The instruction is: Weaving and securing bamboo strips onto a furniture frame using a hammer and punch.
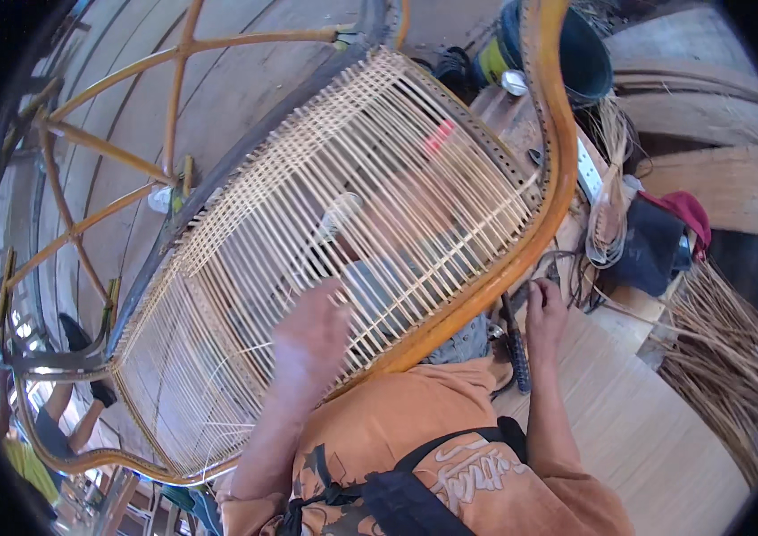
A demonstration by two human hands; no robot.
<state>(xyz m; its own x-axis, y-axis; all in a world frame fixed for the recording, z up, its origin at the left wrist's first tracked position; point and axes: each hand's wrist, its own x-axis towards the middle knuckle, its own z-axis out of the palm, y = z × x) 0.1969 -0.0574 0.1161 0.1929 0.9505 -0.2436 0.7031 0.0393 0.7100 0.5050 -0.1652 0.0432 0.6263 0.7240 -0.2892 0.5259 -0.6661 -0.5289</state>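
A wooden furniture frame point(464, 319) with a curved, orange-brown rim lies tilted across my lap. Pale cane strands point(263, 174) are strung over it, densely cross-woven along the far left side and mostly parallel in the middle. Over the strands, close to the near rim, my left hand point(312, 326) is closed with curled fingers; whatever it may pinch is hidden. Outside the rim on the right, my right hand point(547, 314) has its fingers drawn together, and what they hold is too small to make out. Beside it lies a tool with a black handle point(518, 357).
A bundle of pale cane point(609, 210) and brown strips point(723, 357) lie at the right. A dark bucket point(580, 58) stands at the far right. Another pole frame point(116, 152) occupies the left. Another person's leg point(84, 424) shows at the lower left.
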